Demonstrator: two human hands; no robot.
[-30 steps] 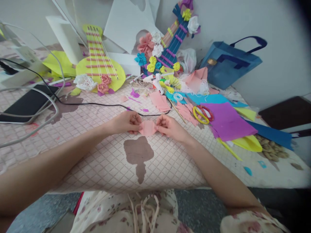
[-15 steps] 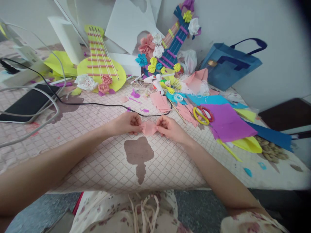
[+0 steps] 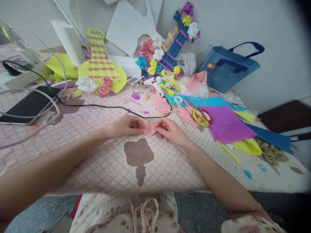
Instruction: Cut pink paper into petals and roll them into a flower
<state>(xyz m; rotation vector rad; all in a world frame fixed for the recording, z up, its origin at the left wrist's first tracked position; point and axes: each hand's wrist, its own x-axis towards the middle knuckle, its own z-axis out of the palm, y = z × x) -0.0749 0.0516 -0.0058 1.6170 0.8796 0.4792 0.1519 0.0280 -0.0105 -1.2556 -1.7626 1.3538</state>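
Note:
A small piece of pink crepe paper (image 3: 149, 128) is stretched between my two hands, just above the quilted table cover. My left hand (image 3: 128, 125) pinches its left edge with thumb and forefinger. On the other side, my right hand (image 3: 169, 130) grips the right edge between thumb and fingertips. Just beyond the hands lie a stack of pink paper pieces (image 3: 160, 103) and more loose pink pieces (image 3: 186, 115). Scissors with yellow and red handles (image 3: 201, 117) rest to the right of those.
A black cable (image 3: 104, 105) runs across the table behind my hands. A tablet (image 3: 30, 105) lies at left. At the back stand a yellow paper guitar (image 3: 102, 69), a blue paper guitar (image 3: 171, 53) and a glue gun (image 3: 156, 84). Purple paper (image 3: 228, 124) and a blue bag (image 3: 227, 69) are on the right.
The pink paper between my hands shows a slightly different shape, with its top edge dipping more. Both hands stay nearly in place; the whole view has shifted a little.

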